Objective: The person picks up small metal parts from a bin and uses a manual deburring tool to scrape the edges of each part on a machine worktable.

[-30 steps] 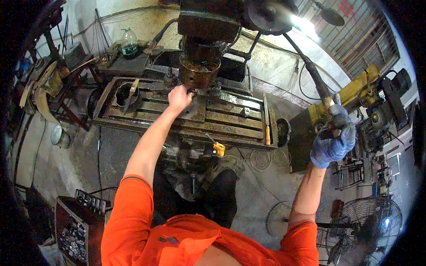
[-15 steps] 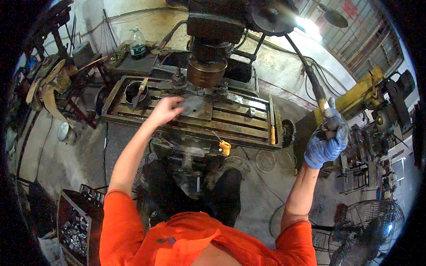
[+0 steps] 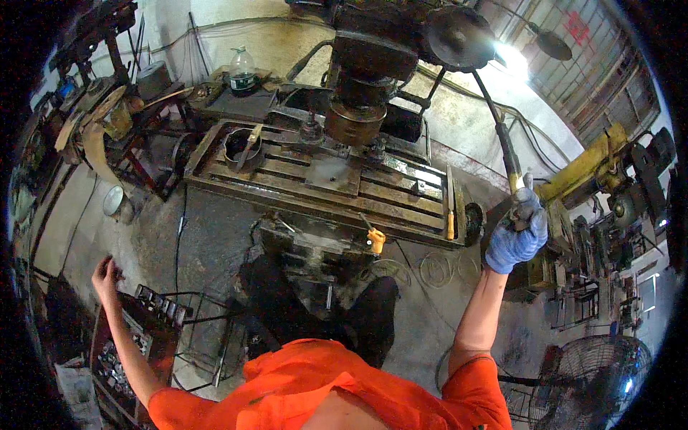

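Note:
My right hand (image 3: 522, 229), in a blue knitted glove, is closed round the lower end of a long lever (image 3: 507, 147) on the right of a milling machine (image 3: 373, 64). My bare left hand (image 3: 107, 276) is out at the far left, just above a box (image 3: 154, 347) of small metal parts (image 3: 115, 365). Its fingers are curled together, and what they may hold is too small to make out. Under the machine's round spindle head (image 3: 355, 122), the slotted worktable (image 3: 287, 183) bears a flat plate (image 3: 337, 174).
A dark pot (image 3: 242, 154) with a brush (image 3: 252, 137) stands at the table's left end. A yellow-handled tool (image 3: 375, 241) sits at the front edge, and another yellow handle (image 3: 451, 225) lies at the right. A fan (image 3: 595, 380) stands at lower right.
My left hand has swung from beside the plate under the spindle, back and left to the box of metal parts. My right hand stays on the lever. The head view has shifted slightly.

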`<state>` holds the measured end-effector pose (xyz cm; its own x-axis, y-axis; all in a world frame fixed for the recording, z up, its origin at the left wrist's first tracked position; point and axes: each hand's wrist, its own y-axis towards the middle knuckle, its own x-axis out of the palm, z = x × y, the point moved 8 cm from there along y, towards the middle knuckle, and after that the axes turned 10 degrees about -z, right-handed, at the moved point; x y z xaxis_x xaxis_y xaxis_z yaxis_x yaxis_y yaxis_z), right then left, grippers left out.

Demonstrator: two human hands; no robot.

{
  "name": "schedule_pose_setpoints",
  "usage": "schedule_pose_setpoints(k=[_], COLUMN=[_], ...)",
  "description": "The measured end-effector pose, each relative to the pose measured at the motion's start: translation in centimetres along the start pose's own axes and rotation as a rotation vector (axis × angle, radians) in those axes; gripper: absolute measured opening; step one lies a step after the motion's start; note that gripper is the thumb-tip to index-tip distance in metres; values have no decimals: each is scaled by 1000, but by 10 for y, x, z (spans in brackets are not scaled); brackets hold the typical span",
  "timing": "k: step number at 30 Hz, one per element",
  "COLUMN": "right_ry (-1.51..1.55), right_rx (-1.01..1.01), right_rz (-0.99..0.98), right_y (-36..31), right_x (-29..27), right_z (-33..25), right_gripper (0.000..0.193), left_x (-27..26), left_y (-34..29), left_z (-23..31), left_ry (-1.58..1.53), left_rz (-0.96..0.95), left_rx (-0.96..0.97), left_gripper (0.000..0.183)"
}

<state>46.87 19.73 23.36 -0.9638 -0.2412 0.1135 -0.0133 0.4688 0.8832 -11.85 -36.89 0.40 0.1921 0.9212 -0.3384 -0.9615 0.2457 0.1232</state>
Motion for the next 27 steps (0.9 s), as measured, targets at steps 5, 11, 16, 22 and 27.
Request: schedule_pose_setpoints(k=[5,11,16,22,27], right_ry=[46,149,70,50,-11], right_rx=[-41,-36,-40,-17,-85], right_rz=[-89,-91,-129,-83,-93], right_y=[-5,-9,3,14,26], right_x=[7,4,-1,1,6], right_z=[5,15,3,-5,-14], right_gripper=[36,28,29,31,34], left_x=[-114,-172,-147,-104,-91], left_y=[-37,-86,-81,-83,-84], left_z=[-80,-156,-218,-246,-245], left_ry=[384,791,627,895,887], left_rz=[158,365,80,-112,-191], left_rx=[78,27,-269,-472,-553], left_gripper=[19,22,39,43,39])
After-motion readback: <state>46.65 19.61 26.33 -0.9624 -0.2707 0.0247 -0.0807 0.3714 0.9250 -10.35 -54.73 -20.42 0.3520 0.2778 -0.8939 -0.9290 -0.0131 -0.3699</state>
